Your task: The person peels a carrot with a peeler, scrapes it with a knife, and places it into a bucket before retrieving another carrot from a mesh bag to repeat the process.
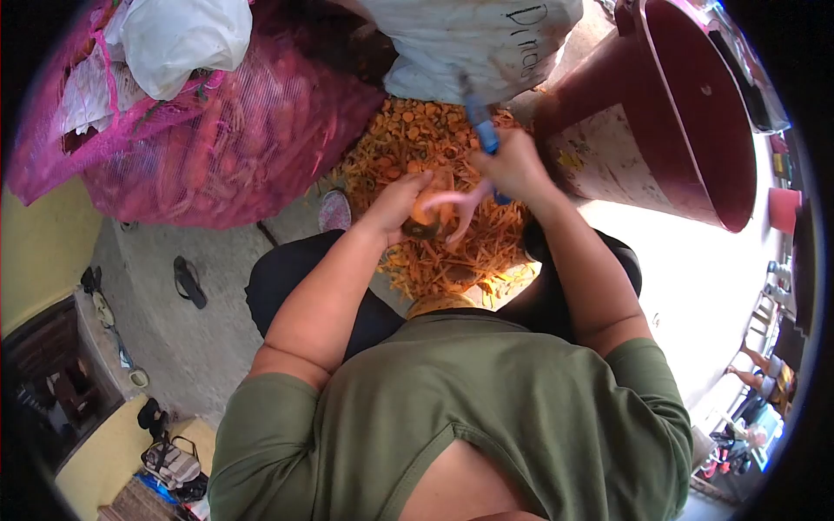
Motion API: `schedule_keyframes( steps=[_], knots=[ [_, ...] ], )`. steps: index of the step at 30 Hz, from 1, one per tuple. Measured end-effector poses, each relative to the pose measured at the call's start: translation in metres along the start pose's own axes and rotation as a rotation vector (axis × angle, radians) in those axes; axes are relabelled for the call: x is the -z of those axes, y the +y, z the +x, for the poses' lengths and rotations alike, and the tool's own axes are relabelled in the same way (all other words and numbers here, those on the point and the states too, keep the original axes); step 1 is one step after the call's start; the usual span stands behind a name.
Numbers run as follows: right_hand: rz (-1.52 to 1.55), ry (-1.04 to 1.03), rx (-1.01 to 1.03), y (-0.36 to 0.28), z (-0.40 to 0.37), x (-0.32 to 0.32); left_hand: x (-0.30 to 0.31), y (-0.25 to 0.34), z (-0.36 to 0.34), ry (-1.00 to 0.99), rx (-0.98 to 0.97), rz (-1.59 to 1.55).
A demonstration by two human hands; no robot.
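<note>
here, the left fingers clamp a carrot while the right fingers close around a blue handle.

So that white sack has black handwriting on it, starts "Din", can't make out the rest.

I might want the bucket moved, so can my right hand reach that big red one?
Probably yes: the red bucket stands close beside the right hand, with nothing visible between, though that hand holds a blue-handled tool.
</note>
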State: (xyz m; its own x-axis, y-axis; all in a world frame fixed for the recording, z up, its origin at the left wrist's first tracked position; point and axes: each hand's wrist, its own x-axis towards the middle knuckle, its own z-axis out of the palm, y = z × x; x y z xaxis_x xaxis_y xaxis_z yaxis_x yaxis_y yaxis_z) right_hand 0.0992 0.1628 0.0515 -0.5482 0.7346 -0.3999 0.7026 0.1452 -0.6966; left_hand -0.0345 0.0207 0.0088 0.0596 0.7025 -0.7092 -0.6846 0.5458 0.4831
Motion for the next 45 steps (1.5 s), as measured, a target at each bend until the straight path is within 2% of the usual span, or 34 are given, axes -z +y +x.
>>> schedule_keyframes(
  steps=[1,2,3,4,6,7,9,11,12,14,16,19,20,21,23,25,26,28,29,32,35,37,38,39,41,44,45],
  knots=[
    [-0.136,-0.049,0.06,-0.009,-0.006,-0.003,-0.001,0.0,0.0,0.01,-0.009,0.04],
    [-0.128,-0.034,0.045,-0.009,-0.006,-0.003,-0.004,-0.001,-0.001,0.017,-0.016,0.081],
    [-0.091,0.016,0.012,-0.002,-0.001,-0.002,-0.006,-0.001,-0.001,0.023,-0.026,0.122],
    [-0.054,0.068,-0.016,0.011,0.011,0.002,-0.001,-0.002,0.001,-0.101,-0.057,0.093],
    [-0.018,0.195,-0.111,0.034,0.035,0.019,0.002,-0.002,0.002,-0.056,-0.068,0.128],
    [-0.116,0.261,-0.161,0.036,0.041,0.03,0.002,-0.002,0.001,-0.033,-0.072,0.145],
    [-0.026,0.223,-0.147,0.036,0.038,0.029,0.0,0.001,-0.003,0.002,-0.053,0.089],
    [0.013,0.088,-0.037,0.032,0.03,0.009,0.001,0.002,-0.002,-0.017,-0.053,0.105],
    [-0.08,0.111,0.091,0.025,0.025,0.006,0.003,0.002,-0.001,-0.05,-0.062,0.151],
    [-0.052,0.165,-0.051,0.044,0.042,0.01,0.006,0.001,-0.002,-0.083,-0.067,0.173],
    [-0.064,0.248,-0.208,0.029,0.038,0.027,0.006,0.003,-0.005,-0.085,-0.068,0.127],
    [0.034,0.233,-0.028,0.025,0.033,0.027,0.004,0.005,-0.008,0.001,0.01,-0.011],
    [0.21,0.153,-0.037,0.021,0.026,0.018,0.004,0.005,-0.007,-0.019,0.017,-0.063],
    [0.202,0.045,-0.032,0.013,0.019,0.006,0.005,0.004,-0.006,-0.038,0.026,-0.115],
    [-0.019,-0.063,0.065,-0.005,0.0,-0.011,0.003,0.004,-0.007,-0.017,0.055,-0.126],
    [-0.058,-0.028,0.028,-0.008,-0.001,-0.006,-0.006,0.005,-0.01,0.056,0.096,-0.042],
    [-0.078,-0.01,0.011,-0.008,0.0,-0.003,-0.003,0.0,-0.006,0.023,0.06,-0.014],
    [-0.067,0.135,-0.098,0.023,0.028,0.012,0.008,-0.01,0.006,-0.042,-0.019,0.044],
    [-0.1,0.218,-0.151,0.031,0.035,0.022,0.005,-0.007,0.002,-0.032,0.002,0.027],
    [-0.026,0.232,-0.146,0.032,0.034,0.032,-0.003,0.001,-0.008,-0.006,0.047,-0.021],
    [0.001,-0.003,-0.023,0.007,0.005,-0.001,0.0,0.0,-0.004,0.01,0.054,-0.032],
    [-0.089,-0.003,-0.019,0.002,0.004,-0.001,-0.003,0.001,-0.004,-0.007,0.08,0.028],
    [-0.134,-0.003,-0.02,0.001,0.004,0.0,0.001,-0.005,0.001,-0.07,0.011,0.073],
    [-0.033,0.084,-0.058,0.016,0.017,0.003,0.0,-0.005,0.001,-0.082,-0.002,0.096],
    [-0.163,0.268,-0.139,0.032,0.033,0.028,0.002,-0.002,-0.002,-0.104,-0.035,0.142],
    [-0.154,0.349,-0.132,0.048,0.044,0.035,-0.008,0.003,-0.014,-0.025,-0.083,0.116],
    [-0.047,0.282,-0.123,0.043,0.04,0.031,-0.004,0.003,-0.01,-0.033,-0.047,0.038]
  ],
)
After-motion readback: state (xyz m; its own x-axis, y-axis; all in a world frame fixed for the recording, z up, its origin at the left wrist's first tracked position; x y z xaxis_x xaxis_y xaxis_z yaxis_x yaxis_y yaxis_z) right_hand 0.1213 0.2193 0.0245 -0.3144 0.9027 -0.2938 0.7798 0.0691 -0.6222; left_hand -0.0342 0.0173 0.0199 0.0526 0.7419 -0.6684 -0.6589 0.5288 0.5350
